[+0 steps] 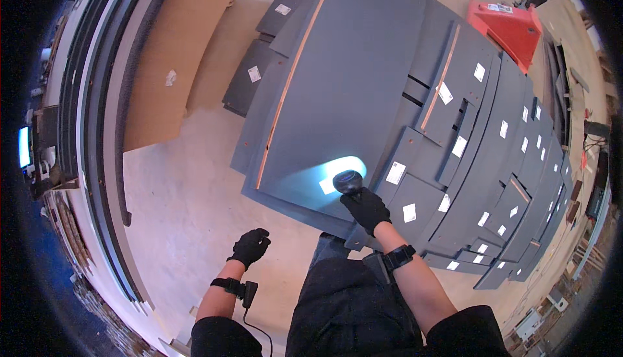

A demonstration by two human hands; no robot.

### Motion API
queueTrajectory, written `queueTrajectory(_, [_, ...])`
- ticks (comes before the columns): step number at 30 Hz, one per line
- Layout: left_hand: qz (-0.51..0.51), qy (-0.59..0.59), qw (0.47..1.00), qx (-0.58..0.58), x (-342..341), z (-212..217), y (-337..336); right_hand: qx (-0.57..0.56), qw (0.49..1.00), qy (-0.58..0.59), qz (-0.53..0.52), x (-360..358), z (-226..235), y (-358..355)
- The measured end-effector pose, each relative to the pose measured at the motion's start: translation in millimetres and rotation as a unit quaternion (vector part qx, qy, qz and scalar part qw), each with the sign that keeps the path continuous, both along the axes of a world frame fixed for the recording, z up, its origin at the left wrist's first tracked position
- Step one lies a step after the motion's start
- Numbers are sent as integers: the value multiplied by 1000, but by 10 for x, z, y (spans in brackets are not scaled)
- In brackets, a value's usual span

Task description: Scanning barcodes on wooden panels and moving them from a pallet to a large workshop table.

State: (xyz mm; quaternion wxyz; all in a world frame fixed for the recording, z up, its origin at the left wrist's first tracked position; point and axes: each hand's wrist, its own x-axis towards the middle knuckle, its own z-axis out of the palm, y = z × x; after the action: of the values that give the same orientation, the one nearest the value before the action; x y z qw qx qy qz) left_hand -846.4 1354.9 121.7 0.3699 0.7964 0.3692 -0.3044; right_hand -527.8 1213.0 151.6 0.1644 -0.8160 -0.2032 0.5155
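My right hand (366,210), in a black glove, is closed around a black handheld barcode scanner (348,180). Its bright bluish-white light falls on a large dark grey panel (350,65) and on a white label (328,185) at the panel's near edge. The scanner's head covers part of the lit patch. My left hand (250,247), also gloved in black, hangs free over the floor to the left of the panels. Its fingers are loosely bent, and nothing shows in them. Each wrist wears a black strap with a small device.
Many grey panels with white labels lie stacked and overlapping to the right, such as a labelled panel (409,195). Beyond them stands a red pallet jack (506,29). A brown cardboard sheet (165,65) and long dark strips (104,117) line the left side.
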Motion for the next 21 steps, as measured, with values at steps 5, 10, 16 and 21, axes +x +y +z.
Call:
queueTrajectory(5, [12, -11, 1000, 12, 9, 84, -52, -20, 1000, 9, -8, -8, -47, 40])
queueTrajectory(10, [38, -15, 999, -7, -56, 27, -103, -14, 1000, -16, -15, -81, -99, 33])
queueTrajectory(16, [44, -29, 998, -22, -6, 30, -120, 28, 998, -15, -45, -170, -174, -10])
queueTrajectory(21, [21, -127, 992, -9, -33, -133, -317, 126, 986, -59, -96, -482, -272, -453])
